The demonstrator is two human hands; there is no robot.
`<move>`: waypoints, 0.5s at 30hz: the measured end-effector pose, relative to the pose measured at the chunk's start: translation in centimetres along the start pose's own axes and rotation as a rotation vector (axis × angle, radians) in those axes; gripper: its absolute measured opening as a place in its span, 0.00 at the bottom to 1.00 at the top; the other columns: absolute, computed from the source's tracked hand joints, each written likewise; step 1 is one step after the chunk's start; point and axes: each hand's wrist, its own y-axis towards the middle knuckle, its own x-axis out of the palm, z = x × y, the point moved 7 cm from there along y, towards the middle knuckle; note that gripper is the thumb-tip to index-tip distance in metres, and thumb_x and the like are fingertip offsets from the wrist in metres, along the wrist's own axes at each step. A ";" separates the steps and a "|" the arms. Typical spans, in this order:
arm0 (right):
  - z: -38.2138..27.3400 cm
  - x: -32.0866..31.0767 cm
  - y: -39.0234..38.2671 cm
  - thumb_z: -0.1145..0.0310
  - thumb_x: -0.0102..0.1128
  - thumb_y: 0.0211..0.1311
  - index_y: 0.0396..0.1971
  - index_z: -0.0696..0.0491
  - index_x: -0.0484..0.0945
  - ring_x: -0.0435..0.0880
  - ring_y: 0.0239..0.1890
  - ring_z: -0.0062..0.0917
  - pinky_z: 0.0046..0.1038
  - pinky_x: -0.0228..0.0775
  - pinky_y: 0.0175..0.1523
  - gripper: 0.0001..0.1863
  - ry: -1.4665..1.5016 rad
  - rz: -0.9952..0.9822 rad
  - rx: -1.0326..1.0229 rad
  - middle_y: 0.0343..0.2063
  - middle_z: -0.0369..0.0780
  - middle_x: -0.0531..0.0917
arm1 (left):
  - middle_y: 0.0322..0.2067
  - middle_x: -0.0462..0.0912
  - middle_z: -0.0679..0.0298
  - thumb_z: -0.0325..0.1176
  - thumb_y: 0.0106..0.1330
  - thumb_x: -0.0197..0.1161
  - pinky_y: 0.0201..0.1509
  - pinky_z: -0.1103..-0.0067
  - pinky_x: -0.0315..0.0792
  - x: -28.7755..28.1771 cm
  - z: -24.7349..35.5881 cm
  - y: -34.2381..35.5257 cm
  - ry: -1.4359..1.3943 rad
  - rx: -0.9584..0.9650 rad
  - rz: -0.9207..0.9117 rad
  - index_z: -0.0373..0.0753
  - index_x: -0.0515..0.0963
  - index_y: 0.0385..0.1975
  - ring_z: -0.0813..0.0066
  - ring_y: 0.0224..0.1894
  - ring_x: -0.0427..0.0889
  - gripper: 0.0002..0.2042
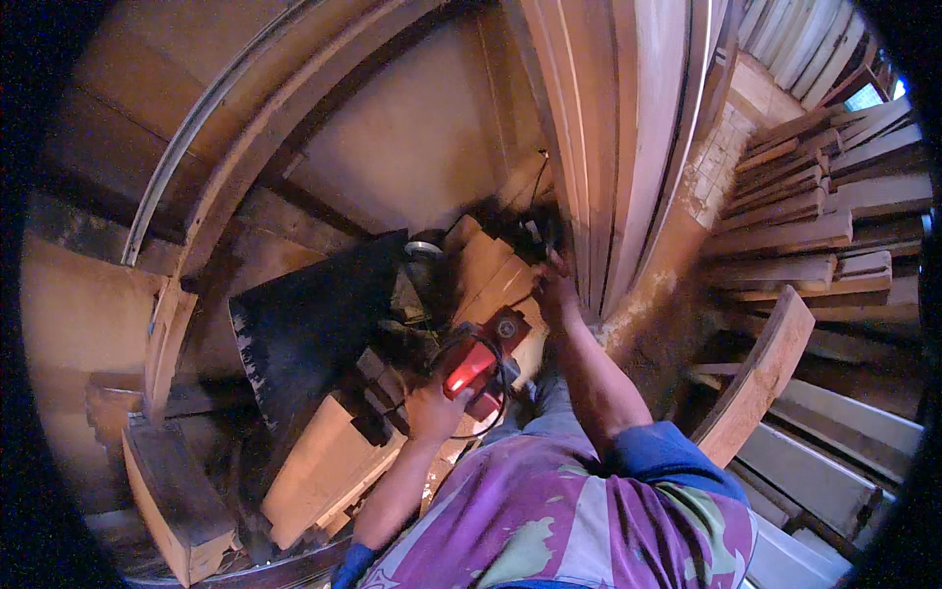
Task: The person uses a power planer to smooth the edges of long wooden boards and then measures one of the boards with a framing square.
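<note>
My left hand [435, 410] is wrapped round the rear of a red power tool [473, 367] that looks like an electric planer. The tool has a dark round knob towards its far end, and a black cord [503, 391] loops around it. Beyond it, my right hand [556, 285] is raised beside the lower end of the upright boards [613, 137]. Its fingers are curled together, and whatever they hold is too dark and small to make out. Pieces of light wood [491, 270] lie under and beyond the tool, just left of my right hand.
A black panel [314, 319] leans at the left, near a light wooden block [319, 471]. Curved wooden beams [235, 147] arch across the upper left. Stacked timber [785, 255] fills the right side, and a curved plank [756, 378] stands close to my right elbow.
</note>
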 end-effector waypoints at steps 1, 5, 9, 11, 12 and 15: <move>1.5 -2.7 0.3 0.67 0.57 0.55 0.56 0.47 0.70 0.76 0.38 0.27 0.36 0.72 0.40 0.25 0.045 0.086 0.161 0.39 0.41 0.78 | 0.34 0.83 0.51 0.49 0.49 0.69 0.48 0.60 0.72 0.9 0.6 -0.8 -0.011 -0.105 -0.131 0.47 0.73 0.53 0.51 0.40 0.81 0.29; -2.2 -0.7 2.1 0.71 0.52 0.53 0.58 0.50 0.67 0.78 0.24 0.27 0.31 0.74 0.29 0.28 -0.331 0.183 0.195 0.29 0.40 0.79 | 0.33 0.82 0.51 0.53 0.48 0.69 0.47 0.59 0.72 -0.4 0.2 2.4 0.079 0.085 0.027 0.49 0.77 0.47 0.52 0.40 0.81 0.26; -6.4 -3.4 -4.8 0.71 0.50 0.52 0.46 0.57 0.79 0.79 0.23 0.25 0.28 0.73 0.32 0.20 -0.862 0.017 -0.253 0.23 0.40 0.81 | 0.33 0.83 0.54 0.56 0.40 0.71 0.45 0.62 0.73 -1.0 0.7 -3.1 0.089 0.075 0.187 0.51 0.81 0.39 0.52 0.38 0.81 0.26; -9.3 -1.8 -5.4 0.72 0.49 0.54 0.41 0.59 0.81 0.80 0.28 0.22 0.25 0.72 0.36 0.16 -0.725 -0.077 -0.166 0.25 0.39 0.82 | 0.29 0.84 0.55 0.53 0.40 0.72 0.39 0.66 0.76 0.3 -2.8 -2.4 -0.091 -0.110 0.031 0.43 0.82 0.37 0.56 0.33 0.83 0.26; -10.6 -1.5 -6.0 0.72 0.50 0.55 0.43 0.58 0.80 0.80 0.31 0.21 0.24 0.71 0.38 0.17 -0.728 -0.108 -0.112 0.28 0.39 0.83 | 0.28 0.84 0.57 0.49 0.41 0.73 0.38 0.69 0.77 -0.5 -2.7 -2.4 -0.069 0.017 0.105 0.41 0.82 0.36 0.59 0.32 0.83 0.24; -15.8 1.9 -7.3 0.71 0.54 0.55 0.43 0.55 0.80 0.82 0.33 0.28 0.26 0.71 0.41 0.15 -0.838 -0.206 -0.247 0.32 0.41 0.84 | 0.29 0.84 0.59 0.39 0.43 0.74 0.38 0.73 0.77 -3.3 -4.4 -3.3 -0.290 0.056 0.131 0.39 0.81 0.35 0.66 0.31 0.84 0.19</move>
